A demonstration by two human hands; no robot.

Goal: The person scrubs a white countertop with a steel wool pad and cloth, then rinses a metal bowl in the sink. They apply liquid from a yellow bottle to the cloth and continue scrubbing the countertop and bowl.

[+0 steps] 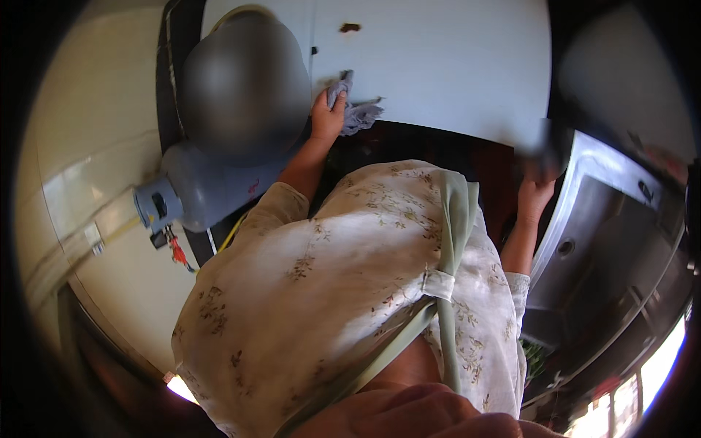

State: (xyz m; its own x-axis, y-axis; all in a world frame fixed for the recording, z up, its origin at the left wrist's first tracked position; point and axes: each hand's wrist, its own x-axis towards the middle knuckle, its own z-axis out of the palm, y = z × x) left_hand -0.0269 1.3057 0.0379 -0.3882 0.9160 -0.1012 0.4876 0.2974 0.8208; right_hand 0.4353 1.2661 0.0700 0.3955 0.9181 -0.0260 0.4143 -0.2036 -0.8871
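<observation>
My left hand [328, 115] grips a crumpled grey cloth [361, 117], part of which hangs loose. The cloth is in front of a smooth white panel [438, 65]; whether it touches the panel is hard to tell. On the right, my right hand [535, 198] is near the rim of a stainless steel sink [583, 159]. Its fingers run into a dark blurred patch, so what they hold or touch is hidden. A small rusty brown mark [349, 27] shows on the panel, above the cloth.
To the left is a grey gas cylinder [208, 191] with a red-and-black valve fitting [176, 249] and a yellow hose [231, 232]. A large blurred shape [246, 82] adjoins it. Pale wall tiles [82, 180] line the left side. Green leaves [531, 358] show below the sink.
</observation>
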